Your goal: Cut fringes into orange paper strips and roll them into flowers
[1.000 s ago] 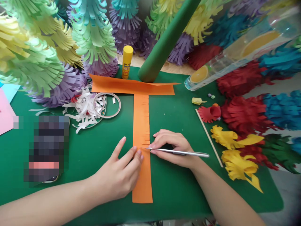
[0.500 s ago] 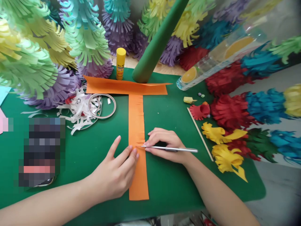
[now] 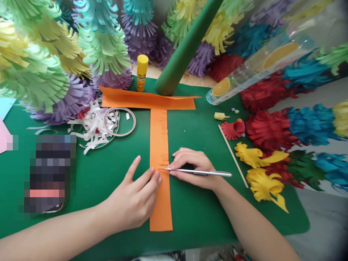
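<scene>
An orange paper strip [image 3: 160, 203] lies lengthwise in front of me, with short slits along the upper part of its right edge. My left hand [image 3: 136, 197] rests beside and partly over the strip, fingers stretched out and fingertips pressing on the paper, thumb spread away. In my right hand [image 3: 191, 168] is a slim silver craft knife [image 3: 212, 173], pinched near its front. Its thin blade tip points left and touches the strip near its right edge, just right of my left fingertips. A second orange strip [image 3: 148, 99], folded, lies crosswise at the top end.
A yellow glue stick [image 3: 142, 72] and a tall green paper cone [image 3: 174, 69] stand behind. Left are white paper scraps [image 3: 92, 125], a tape ring [image 3: 133, 127] and a blurred dark phone-like object [image 3: 49, 174]. Right are a wooden stick [image 3: 233, 156], yellow paper curls [image 3: 265, 183] and a plastic bottle [image 3: 241, 76].
The view has shifted slightly, so objects sit a little further right. Both hands keep nearly the same pose, the knife tip still on the orange strip.
</scene>
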Motion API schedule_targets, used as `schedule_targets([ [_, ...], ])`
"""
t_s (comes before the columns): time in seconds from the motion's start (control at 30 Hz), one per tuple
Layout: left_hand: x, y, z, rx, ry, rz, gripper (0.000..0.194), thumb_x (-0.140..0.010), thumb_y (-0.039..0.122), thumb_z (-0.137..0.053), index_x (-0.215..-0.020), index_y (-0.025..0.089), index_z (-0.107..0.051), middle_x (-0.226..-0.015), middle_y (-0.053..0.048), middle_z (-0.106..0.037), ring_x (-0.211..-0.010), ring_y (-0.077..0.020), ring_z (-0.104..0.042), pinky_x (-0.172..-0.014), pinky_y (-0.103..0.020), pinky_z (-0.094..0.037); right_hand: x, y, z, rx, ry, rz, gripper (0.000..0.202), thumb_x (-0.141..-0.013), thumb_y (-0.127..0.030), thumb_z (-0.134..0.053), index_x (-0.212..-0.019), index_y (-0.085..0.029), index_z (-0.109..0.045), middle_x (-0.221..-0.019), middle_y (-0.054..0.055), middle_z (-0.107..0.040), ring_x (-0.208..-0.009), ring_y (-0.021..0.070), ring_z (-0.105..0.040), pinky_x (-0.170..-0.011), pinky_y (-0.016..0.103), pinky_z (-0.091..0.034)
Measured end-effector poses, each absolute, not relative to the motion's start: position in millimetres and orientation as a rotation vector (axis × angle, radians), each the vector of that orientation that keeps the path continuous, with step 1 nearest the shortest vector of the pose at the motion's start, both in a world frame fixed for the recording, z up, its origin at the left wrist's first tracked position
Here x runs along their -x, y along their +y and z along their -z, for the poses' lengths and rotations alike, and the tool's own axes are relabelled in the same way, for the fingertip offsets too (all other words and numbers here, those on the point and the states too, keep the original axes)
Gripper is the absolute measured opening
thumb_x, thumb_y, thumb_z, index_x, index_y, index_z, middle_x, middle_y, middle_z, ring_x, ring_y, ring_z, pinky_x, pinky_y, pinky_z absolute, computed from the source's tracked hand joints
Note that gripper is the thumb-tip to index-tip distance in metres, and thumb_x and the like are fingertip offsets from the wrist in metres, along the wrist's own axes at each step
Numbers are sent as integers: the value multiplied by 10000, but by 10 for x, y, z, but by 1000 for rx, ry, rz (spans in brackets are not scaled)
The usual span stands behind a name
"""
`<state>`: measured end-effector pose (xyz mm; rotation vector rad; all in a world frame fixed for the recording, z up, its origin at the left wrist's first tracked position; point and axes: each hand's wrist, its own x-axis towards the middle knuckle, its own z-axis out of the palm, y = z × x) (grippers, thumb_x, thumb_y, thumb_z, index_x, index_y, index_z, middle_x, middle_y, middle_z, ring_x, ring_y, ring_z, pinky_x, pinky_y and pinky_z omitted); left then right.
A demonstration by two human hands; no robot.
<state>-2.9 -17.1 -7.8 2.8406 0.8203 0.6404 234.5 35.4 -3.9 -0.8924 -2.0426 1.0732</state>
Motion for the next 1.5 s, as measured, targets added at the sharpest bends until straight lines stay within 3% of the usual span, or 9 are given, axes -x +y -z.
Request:
schedule_targets([
  [0.5,27,-178,99,-2847,824,-637,335,-875,203,-527,-1159,63,-639,-1158,-112,-663,-1155,-283,-560,-1170,-625,-71,-2314,365,30,900,-2030,-1034,130,-757,-121,-738,-807,-203,-649,-774,24,-751,-703,161,-695,-780,363,-552],
  [0.97,28,-183,66,-2855,844,-556,352,-892,238,-494,-1173,81,-637,-1169,-96,-657,-1151,-274,-550,-1178,-611,-16,-2314,349,-51,891,-2217,-930,78,-831,-140,-656,-800,-202,-620,-760,17,-734,-687,138,-678,-867,353,-513],
  [1.2,28,-182,43,-2875,854,-500,361,-912,265,-469,-1188,96,-630,-1161,-83,-660,-1149,-268,-546,-1179,-603,2,-2325,394,-128,855,-2276,-944,107,-858,-153,-623,-765,-193,-590,-705,35,-693,-641,141,-629,-693,301,-510],
  [1.5,24,-178,40,-2851,864,-524,348,-907,263,-491,-1173,96,-639,-1127,-72,-674,-1139,-259,-559,-1184,-593,1,-2477,411,-201,891,-2272,-1046,124,-865,-137,-601,-760,-199,-579,-706,21,-692,-635,127,-621,-852,358,-558],
])
